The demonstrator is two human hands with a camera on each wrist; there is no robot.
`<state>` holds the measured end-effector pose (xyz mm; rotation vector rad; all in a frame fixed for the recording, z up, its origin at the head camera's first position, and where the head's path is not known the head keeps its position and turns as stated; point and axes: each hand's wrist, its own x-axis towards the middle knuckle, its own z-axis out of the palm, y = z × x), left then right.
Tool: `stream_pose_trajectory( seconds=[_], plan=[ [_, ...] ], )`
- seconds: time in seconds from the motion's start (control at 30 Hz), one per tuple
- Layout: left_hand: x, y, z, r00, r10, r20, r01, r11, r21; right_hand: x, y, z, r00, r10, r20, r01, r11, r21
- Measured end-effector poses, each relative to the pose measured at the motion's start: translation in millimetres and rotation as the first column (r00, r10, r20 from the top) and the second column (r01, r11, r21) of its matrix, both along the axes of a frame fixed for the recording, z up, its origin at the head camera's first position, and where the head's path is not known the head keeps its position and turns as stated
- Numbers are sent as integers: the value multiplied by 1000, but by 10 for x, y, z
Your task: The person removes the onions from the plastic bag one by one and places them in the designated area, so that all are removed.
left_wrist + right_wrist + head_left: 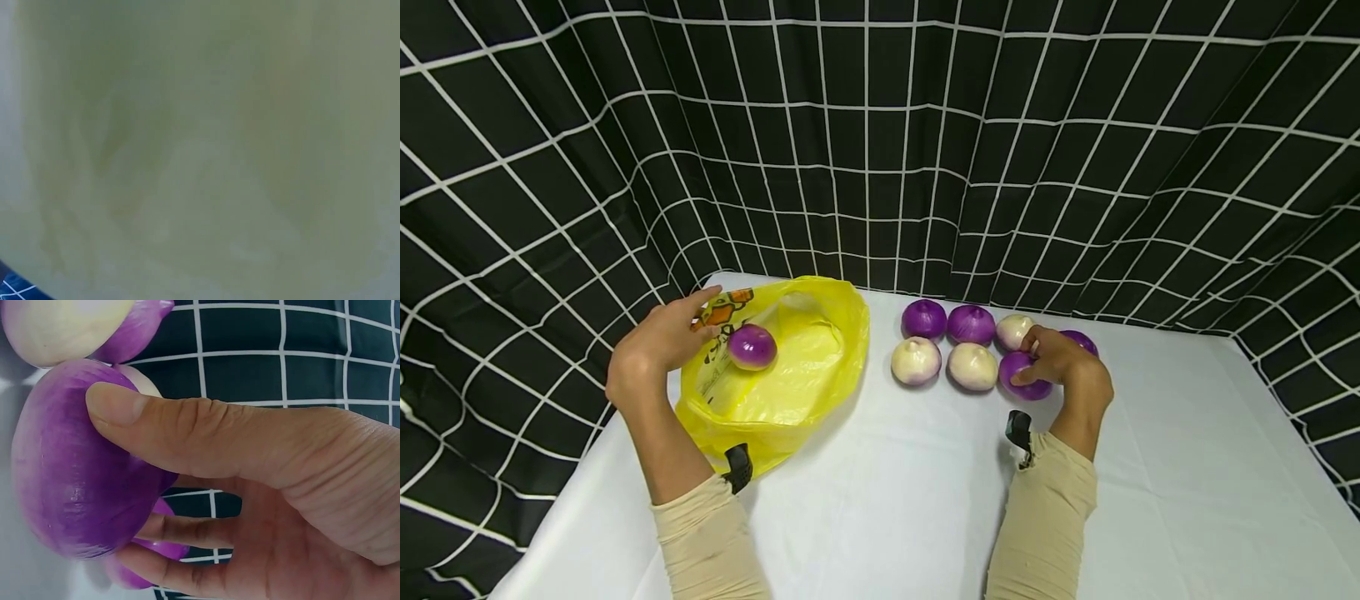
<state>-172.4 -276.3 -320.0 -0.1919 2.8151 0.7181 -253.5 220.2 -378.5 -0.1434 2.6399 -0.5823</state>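
A purple onion (75, 469) in the front row is gripped by my right hand (1060, 362), with the thumb across its near side and the fingers behind it. Beside it are a pale onion (973, 367) and another pale onion (1015, 331) behind. At the left lies a yellow plastic bag (820, 412), mouth open upward. Inside, near its left wall, is a single purple onion (752, 347). My left hand (658, 342) rests at the bag's left rim, thumb and forefinger extended and apart. Yellow blur fills the left wrist view, hiding that hand.
Two purple onions, the left one (923, 320) and its neighbour (972, 324), stand in the back row. A pale onion (916, 361) sits in front, and one purple onion (1080, 342) is partly behind my right hand. A black gridded curtain (865, 150) borders the white table (880, 517).
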Motion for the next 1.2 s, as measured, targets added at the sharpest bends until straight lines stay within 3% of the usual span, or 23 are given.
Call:
stream_pose_trajectory(
  seconds=[0.17,0.4,0.57,0.67,0.8,0.93,1.0,1.1,1.2],
  plan=[
    [3,-8,-6,1000,3,3,-3,1000,3,1,-7,17,1000,2,1,-2,1000,5],
    [9,-10,5,1000,2,-1,-2,1000,1,19,-96,123,991,52,-125,-55,998,-16],
    [11,-7,6,1000,-8,-17,8,1000,-8,26,-406,260,973,75,-219,-91,994,-63],
    [2,-3,3,1000,-8,-25,8,1000,-12,20,-683,322,946,130,-297,-165,982,-96],
    [-17,16,-4,1000,-9,-28,9,1000,-14,40,-1119,379,880,239,-409,-305,947,-102],
    [-35,27,-12,999,-19,-28,18,1000,-20,88,-1627,393,772,382,-508,-466,884,-42],
    [-43,23,-13,999,-28,-27,27,999,-32,111,-1905,387,712,471,-520,-545,839,13],
    [-47,9,-7,999,-37,-22,36,998,-47,139,-2351,375,634,619,-463,-643,755,129],
    [-50,-6,1,999,-43,-18,42,998,-54,153,-2800,336,546,752,-371,-716,648,261]
  ],
)
